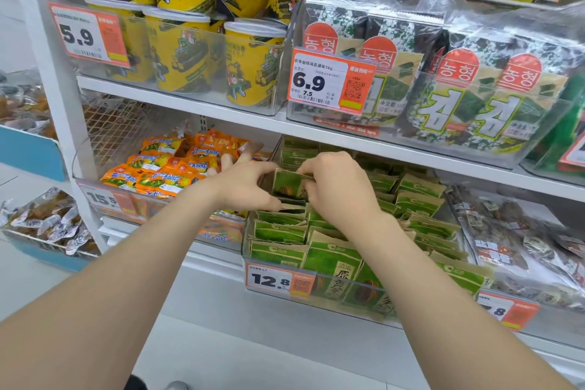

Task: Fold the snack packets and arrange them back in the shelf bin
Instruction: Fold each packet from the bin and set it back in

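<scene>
A clear shelf bin [250, 252] with a 12.8 price tag holds several green-and-tan snack packets in rows. Over the bin's back left part, both hands hold one green packet [288, 184] upright. My left hand [243, 185] grips its left edge, thumb below and fingers above. My right hand [335, 184] pinches its top right edge from above. The packet's lower part dips among the packets under it. More green packets [421, 196] fill the bin to the right.
Orange snack packs [164, 168] lie in the bin to the left. Above, on the upper shelf, stand yellow tubs [183, 51] and seaweed packs [474, 85] in clear bins. Dark packets [506, 241] lie to the right. The shelf edge overhangs the bin closely.
</scene>
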Available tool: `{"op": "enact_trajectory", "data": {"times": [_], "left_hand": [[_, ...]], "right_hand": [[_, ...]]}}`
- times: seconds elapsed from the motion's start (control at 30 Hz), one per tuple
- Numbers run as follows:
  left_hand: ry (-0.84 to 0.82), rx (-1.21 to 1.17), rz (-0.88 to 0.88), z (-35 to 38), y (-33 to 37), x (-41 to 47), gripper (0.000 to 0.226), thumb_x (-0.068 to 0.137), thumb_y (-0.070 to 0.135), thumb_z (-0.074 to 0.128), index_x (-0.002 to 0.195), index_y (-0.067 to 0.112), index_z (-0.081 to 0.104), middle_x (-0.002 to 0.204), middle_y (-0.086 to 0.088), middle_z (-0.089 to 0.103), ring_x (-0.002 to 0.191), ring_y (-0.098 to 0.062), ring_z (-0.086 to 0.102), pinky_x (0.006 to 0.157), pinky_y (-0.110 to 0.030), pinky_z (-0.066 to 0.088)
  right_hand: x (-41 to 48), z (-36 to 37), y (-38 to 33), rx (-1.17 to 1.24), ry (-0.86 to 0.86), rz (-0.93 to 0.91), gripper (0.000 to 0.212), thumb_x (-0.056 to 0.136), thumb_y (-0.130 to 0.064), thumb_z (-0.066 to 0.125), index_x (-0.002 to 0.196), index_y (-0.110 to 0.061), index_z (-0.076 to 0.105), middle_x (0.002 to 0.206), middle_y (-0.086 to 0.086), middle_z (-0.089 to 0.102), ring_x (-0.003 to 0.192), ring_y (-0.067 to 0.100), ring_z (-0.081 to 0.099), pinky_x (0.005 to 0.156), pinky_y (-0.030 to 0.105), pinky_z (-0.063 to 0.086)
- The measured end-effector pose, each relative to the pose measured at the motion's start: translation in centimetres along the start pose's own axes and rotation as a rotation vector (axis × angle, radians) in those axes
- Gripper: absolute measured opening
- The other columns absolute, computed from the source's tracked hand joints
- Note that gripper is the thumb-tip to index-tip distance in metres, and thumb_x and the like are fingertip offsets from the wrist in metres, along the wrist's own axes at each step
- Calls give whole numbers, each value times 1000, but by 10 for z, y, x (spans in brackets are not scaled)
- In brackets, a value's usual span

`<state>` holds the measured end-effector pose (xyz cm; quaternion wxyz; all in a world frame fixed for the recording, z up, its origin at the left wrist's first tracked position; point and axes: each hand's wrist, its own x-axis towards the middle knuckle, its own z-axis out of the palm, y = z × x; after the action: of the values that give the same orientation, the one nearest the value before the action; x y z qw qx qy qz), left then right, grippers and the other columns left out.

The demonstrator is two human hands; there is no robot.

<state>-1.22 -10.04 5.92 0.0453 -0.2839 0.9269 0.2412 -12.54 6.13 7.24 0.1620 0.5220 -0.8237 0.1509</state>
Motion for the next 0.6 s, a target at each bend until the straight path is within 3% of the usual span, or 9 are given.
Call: {"op": "enact_trajectory", "data": {"times": [0.1, 0.17, 0.23, 0.27, 0.33, 0.4, 0.5, 0.6], "left_hand": [[3, -11, 18, 3, -1, -1, 94, 66, 60, 69, 154, 58, 35, 177, 8, -4, 158, -41, 0, 121, -64, 11], [1, -22, 27, 3, -2, -2, 99, 66, 59, 68, 157, 58, 30, 176, 11, -7, 159, -41, -4, 122, -66, 8], [-15, -39, 31, 3, -3, -2, 100, 65, 60, 66, 157, 60, 27, 177, 10, -8, 159, -43, -7, 123, -67, 4], [-21, -49, 31, 4, -3, -2, 96, 68, 58, 68, 156, 60, 29, 177, 8, -7, 159, -44, -8, 123, -68, 3], [-23, -58, 30, 6, -3, -2, 90, 73, 56, 70, 154, 57, 32, 176, 5, 0, 159, -44, -7, 123, -69, 3], [-26, -61, 25, 7, -3, -1, 95, 68, 60, 66, 156, 56, 29, 176, 6, 2, 159, -44, -5, 122, -68, 5], [-22, -53, 26, 9, -3, 0, 104, 61, 67, 60, 158, 56, 25, 177, 10, 1, 159, -43, -2, 122, -68, 5], [-21, -51, 30, 11, -4, 1, 102, 62, 69, 59, 157, 58, 23, 176, 13, 0, 158, -44, 0, 122, -70, 5]], "right_hand": [[14, -1, -2, -44, -123, 54, 17, 94, -18, 71, 109, -21, 75, 90, 3, 71, 86, 28, 71, 72, 41, 63], [18, 0, -2, 61, -194, -52, 43, 88, -25, 81, 125, -26, 62, 107, 4, 72, 99, 29, 68, 80, 45, 61], [17, -2, -4, 154, -250, -183, 58, 81, -20, 87, 120, -32, 46, 110, 1, 67, 100, 29, 64, 79, 48, 58], [15, -3, -5, 130, -251, -231, 55, 80, -16, 86, 113, -32, 45, 109, -1, 64, 97, 28, 63, 76, 48, 57], [15, -3, -5, -24, -215, -280, 32, 84, -17, 82, 99, -30, 57, 114, -4, 61, 100, 27, 63, 77, 43, 56], [16, -5, -9, -194, -213, -269, 17, 87, -30, 82, 101, -32, 72, 125, -5, 62, 112, 26, 63, 82, 42, 56], [19, -3, -15, -316, -230, -229, 31, 85, -38, 86, 114, -32, 77, 123, -2, 65, 117, 27, 59, 85, 42, 56], [20, 1, -19, -402, -209, -237, 27, 88, -32, 82, 114, -28, 76, 119, 0, 63, 118, 27, 56, 87, 39, 48]]}}
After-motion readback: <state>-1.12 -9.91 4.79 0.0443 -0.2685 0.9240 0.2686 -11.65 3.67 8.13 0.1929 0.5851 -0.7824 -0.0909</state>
